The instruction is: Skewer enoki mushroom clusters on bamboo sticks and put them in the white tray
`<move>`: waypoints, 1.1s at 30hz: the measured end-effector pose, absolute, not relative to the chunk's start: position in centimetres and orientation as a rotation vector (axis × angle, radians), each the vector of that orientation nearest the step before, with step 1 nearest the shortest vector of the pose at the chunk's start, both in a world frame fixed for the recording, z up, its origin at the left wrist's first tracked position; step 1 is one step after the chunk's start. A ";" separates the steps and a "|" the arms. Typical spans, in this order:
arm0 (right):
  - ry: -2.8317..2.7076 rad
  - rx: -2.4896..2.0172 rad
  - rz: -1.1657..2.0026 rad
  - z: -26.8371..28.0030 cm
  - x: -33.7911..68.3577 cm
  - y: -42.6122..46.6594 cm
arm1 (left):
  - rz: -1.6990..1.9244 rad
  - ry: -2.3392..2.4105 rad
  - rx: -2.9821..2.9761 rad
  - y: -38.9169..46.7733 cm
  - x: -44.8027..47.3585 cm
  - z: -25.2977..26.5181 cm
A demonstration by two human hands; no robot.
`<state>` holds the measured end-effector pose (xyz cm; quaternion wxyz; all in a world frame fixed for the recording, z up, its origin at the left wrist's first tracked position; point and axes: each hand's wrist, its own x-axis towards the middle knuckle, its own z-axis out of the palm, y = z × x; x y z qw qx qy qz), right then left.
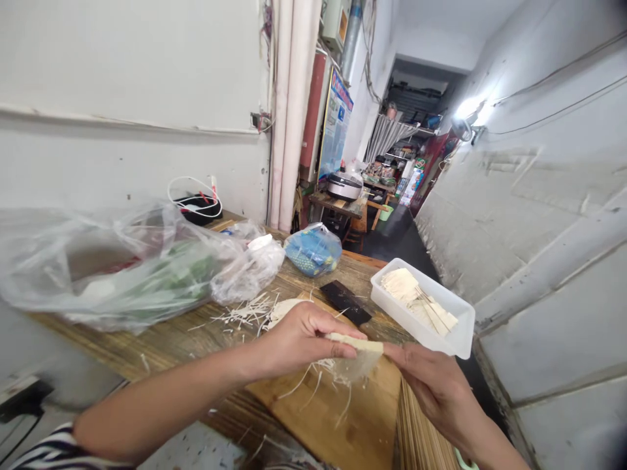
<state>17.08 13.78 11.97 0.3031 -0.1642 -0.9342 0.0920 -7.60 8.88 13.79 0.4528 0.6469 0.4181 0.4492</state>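
My left hand (316,336) pinches a pale yellow tofu skin sheet (360,349) between thumb and fingers, above a wooden cutting board (353,434). At the sheet's right end, the fingers of my right hand (434,378) close on its edge; whether they also hold something thin is hidden. Loose enoki mushroom strands (313,382) hang or lie beneath the sheet. Behind my left hand, more pale sheets (287,310) are partly covered, beside a scattered pile of enoki mushrooms (247,312). Thin wooden sticks (424,431) lie bundled beneath my right forearm.
A white plastic box (463,336) at the right holds skewered pale pieces (416,297). A dark flat slab (345,301) lies behind the board. Further left are a blue bundle in a bag (313,249) and a large clear bag (122,274) with greens. A wall runs along the right.
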 end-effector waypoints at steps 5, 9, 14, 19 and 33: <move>-2.472 -0.448 0.319 11.8 16.8 13.9 | 1.108 1.016 1.644 9.3 -7.8 13.3; -2.469 -0.556 0.262 12.1 17.2 14.0 | 1.085 1.067 1.584 9.4 -8.3 13.3; -2.428 -0.631 0.226 12.3 18.5 14.1 | 1.061 1.055 1.456 9.7 -8.9 13.3; -2.362 -0.637 0.268 11.8 18.1 13.7 | 1.040 0.990 1.316 10.4 -9.4 12.5; -2.134 -0.837 0.647 11.9 15.5 16.4 | 0.990 0.759 1.298 15.0 -9.6 10.8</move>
